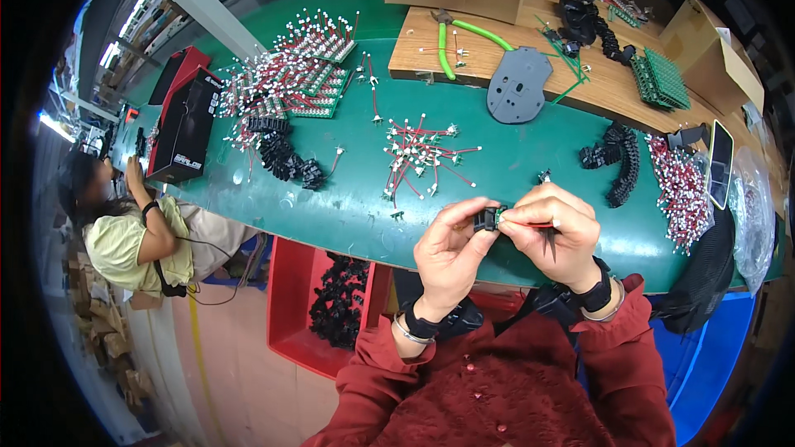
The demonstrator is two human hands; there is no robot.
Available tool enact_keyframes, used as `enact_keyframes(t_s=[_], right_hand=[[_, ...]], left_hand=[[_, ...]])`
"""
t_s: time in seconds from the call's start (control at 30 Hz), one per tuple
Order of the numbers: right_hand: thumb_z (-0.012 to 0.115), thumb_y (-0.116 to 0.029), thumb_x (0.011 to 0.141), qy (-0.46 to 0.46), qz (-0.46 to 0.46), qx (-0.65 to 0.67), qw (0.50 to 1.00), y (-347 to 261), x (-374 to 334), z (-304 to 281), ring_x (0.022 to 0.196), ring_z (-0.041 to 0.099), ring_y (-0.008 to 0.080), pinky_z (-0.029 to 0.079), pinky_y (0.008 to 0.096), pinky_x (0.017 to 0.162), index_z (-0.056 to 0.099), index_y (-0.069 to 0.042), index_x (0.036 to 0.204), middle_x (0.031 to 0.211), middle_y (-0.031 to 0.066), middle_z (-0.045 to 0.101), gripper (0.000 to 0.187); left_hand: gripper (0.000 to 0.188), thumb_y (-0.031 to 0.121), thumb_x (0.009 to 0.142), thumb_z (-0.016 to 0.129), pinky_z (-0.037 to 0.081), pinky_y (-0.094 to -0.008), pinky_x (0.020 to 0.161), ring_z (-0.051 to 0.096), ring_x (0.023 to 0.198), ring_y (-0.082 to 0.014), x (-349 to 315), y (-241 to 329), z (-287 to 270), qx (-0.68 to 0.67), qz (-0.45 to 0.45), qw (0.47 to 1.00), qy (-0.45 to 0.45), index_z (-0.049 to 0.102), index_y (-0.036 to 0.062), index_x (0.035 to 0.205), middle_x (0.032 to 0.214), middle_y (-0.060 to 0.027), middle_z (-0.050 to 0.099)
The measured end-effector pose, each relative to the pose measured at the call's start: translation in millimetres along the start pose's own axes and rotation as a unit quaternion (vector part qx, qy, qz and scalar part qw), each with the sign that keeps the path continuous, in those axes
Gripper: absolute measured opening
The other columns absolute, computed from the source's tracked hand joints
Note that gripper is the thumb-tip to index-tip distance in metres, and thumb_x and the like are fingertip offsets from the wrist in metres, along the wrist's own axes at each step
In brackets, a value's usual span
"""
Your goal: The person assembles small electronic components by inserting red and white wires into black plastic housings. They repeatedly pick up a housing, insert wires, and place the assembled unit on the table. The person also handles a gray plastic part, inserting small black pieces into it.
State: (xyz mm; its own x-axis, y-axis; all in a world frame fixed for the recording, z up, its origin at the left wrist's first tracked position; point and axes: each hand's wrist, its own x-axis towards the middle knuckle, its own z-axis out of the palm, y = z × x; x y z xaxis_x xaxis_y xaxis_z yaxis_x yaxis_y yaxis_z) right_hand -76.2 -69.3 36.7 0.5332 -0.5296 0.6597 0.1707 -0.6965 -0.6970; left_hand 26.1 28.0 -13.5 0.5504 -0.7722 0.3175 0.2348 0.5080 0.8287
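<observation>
Over the front edge of the green table, my left hand [450, 253] pinches a small black plastic housing [485, 219] between thumb and fingers. My right hand [558, 228] meets it from the other side. Its fingertips close on a tiny green circuit board [499, 214] with a red wire [530, 224], right at the housing. Whether the board sits inside the housing cannot be made out. A dark pointed tool [550, 242], perhaps tweezers, sticks out below the right fingers. Beyond my hands lies a loose pile of small boards with red wires and white connectors [424, 154].
Stacked wired board panels [310, 74] and a curved row of black housings [281, 157] lie left; another row [625, 161] and bundled red wires [679, 190] lie right. Green-handled pliers [447, 50] rest on a wooden board. A red bin [290, 314] stands below. Another person [132, 240] sits left.
</observation>
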Motion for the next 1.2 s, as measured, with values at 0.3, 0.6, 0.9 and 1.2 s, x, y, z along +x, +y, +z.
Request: enact_keyframes(t_s=[0.3,0.6,0.9,1.2], right_hand=[[0.070,-0.003,0.068,-0.057,-0.074,-0.073,0.993,11,0,-3,0.063,0.062,0.0173,0.047,0.0260,0.049,0.064,-0.002,0.081,0.071,0.0071,0.062,0.014],[0.068,-0.005,0.070,-0.112,0.215,-0.033,0.970,-7,-2,-39,0.059,0.045,0.0098,0.039,0.0228,0.051,0.052,-0.003,0.105,0.085,0.0043,0.056,0.038],[0.064,-0.003,0.072,-0.183,0.040,-0.237,0.953,-8,7,-33,0.066,0.052,0.0219,0.043,0.0315,0.055,0.058,-0.001,0.104,0.076,0.0079,0.053,0.033],[0.068,-0.006,0.067,-0.150,-0.031,-0.274,0.949,4,0,-36,0.063,0.051,0.0207,0.044,0.0310,0.051,0.061,-0.001,0.099,0.072,0.0051,0.051,0.033]], left_hand=[[0.022,0.008,0.089,0.050,0.039,-0.0204,0.047,0.049,0.056,-0.0098,14,8,-11,-0.133,-0.235,0.961,-0.058,0.051,-0.0027,0.108,0.077,-0.0069,0.054],[0.021,0.004,0.088,0.050,0.051,-0.0242,0.056,0.058,0.065,-0.0143,21,11,-9,-0.150,-0.247,0.957,-0.038,0.054,-0.0026,0.107,0.094,-0.0175,0.061],[0.020,0.002,0.087,0.052,0.055,-0.0282,0.066,0.063,0.076,-0.0178,20,11,-9,-0.143,-0.260,0.954,-0.048,0.054,-0.0042,0.106,0.094,-0.0162,0.061],[0.019,0.000,0.086,0.054,0.054,-0.0284,0.071,0.063,0.079,-0.0175,17,12,-6,-0.052,-0.255,0.964,-0.048,0.054,-0.0046,0.105,0.090,-0.0125,0.061]])
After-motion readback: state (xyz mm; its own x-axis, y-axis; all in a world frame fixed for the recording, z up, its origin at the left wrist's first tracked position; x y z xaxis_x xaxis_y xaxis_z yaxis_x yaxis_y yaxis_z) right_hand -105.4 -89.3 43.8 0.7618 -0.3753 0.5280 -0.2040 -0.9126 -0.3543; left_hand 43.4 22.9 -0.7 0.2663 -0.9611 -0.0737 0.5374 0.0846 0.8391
